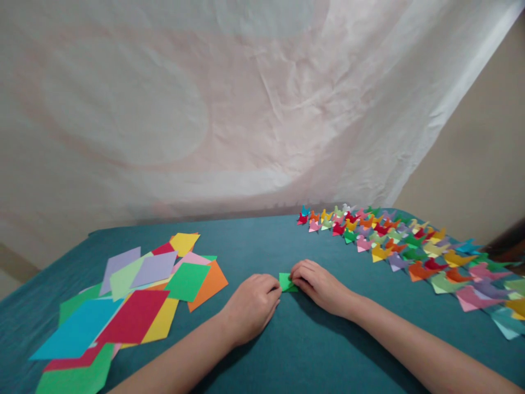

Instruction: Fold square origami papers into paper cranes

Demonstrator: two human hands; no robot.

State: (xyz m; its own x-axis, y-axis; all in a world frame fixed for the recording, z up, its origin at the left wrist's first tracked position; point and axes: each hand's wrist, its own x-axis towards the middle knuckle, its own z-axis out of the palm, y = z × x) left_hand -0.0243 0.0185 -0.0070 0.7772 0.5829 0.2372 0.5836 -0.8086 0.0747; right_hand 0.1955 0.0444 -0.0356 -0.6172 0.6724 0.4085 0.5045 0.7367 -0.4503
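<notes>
A small folded green paper (286,282) lies on the teal table (262,241), pinched from both sides. My left hand (251,306) curls its fingers against the paper's left edge. My right hand (318,285) presses its fingertips on the paper's right edge. Most of the green paper is hidden under the fingers, so its folded shape cannot be made out.
A loose heap of flat coloured paper squares (135,295) lies at the left of the table. Several rows of small folded paper figures (406,246) in many colours fill the right side. A creased white sheet (205,109) hangs behind the table.
</notes>
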